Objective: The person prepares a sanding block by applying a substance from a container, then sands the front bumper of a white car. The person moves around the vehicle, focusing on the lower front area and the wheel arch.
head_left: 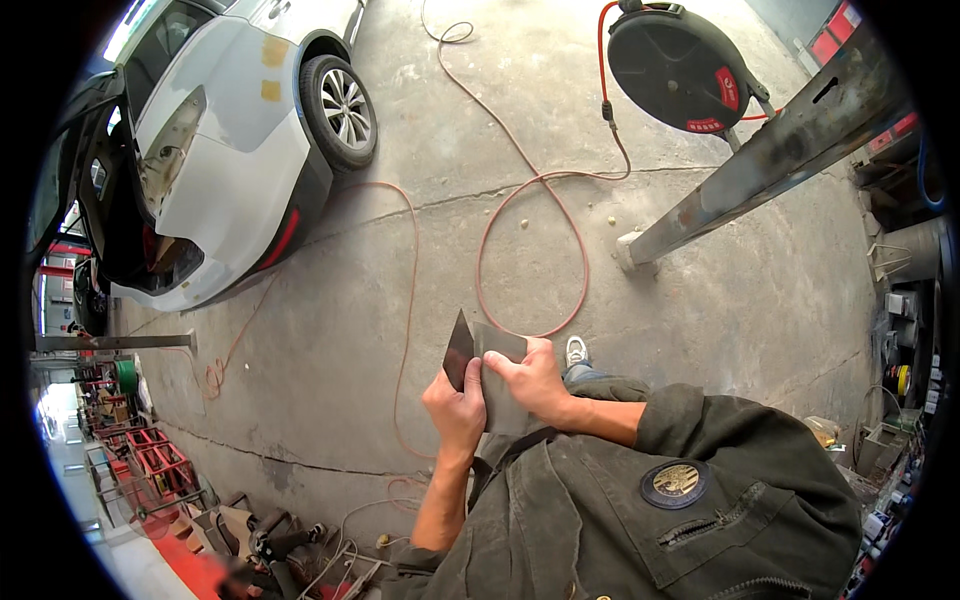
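Sheeting (502,402), dark & angled, is being held nr red hose (587,265); L hand (457,410) is gripping one part, R hand (538,382) pinching another.

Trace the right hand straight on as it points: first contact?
Beyond the grey sheet it holds, the right hand would probably meet the dark pointed flap at the left hand; depth there is unclear.

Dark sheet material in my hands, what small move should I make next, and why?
Probably ease the two panels slightly apart to check whether they're joined. Your left hand grips the darker left panel, your right hand the greyer right panel. They stand at an angle, and I can't tell whether it's one folded sheet or two pieces.
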### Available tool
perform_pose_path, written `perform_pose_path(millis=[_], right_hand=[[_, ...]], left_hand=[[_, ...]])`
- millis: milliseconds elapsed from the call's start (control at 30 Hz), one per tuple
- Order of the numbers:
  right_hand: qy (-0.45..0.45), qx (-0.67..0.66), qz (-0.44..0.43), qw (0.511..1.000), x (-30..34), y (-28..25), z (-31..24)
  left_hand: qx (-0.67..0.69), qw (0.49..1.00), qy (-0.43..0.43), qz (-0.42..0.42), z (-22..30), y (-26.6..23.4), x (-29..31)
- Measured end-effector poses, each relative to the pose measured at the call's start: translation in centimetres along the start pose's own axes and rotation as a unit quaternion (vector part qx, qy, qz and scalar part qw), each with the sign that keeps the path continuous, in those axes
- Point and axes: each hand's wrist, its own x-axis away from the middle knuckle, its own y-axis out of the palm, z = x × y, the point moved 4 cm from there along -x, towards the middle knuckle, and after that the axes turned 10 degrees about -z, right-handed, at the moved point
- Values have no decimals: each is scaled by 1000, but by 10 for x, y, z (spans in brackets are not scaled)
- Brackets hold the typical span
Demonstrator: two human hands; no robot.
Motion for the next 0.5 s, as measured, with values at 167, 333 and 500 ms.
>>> perform_pose_path(millis=[167,333,500], right_hand=[[8,-16,-5,1000,-3,-4,19],[-11,-2,-59,998,-3,-5,-5],[67,-127,-122,982,-16,-2,-8]], left_hand=[[27,995,-20,-97,-1,-4,6],[29,975,-60,-212,1,-12,10],[159,948,-180,-209,-24,-2,21]])
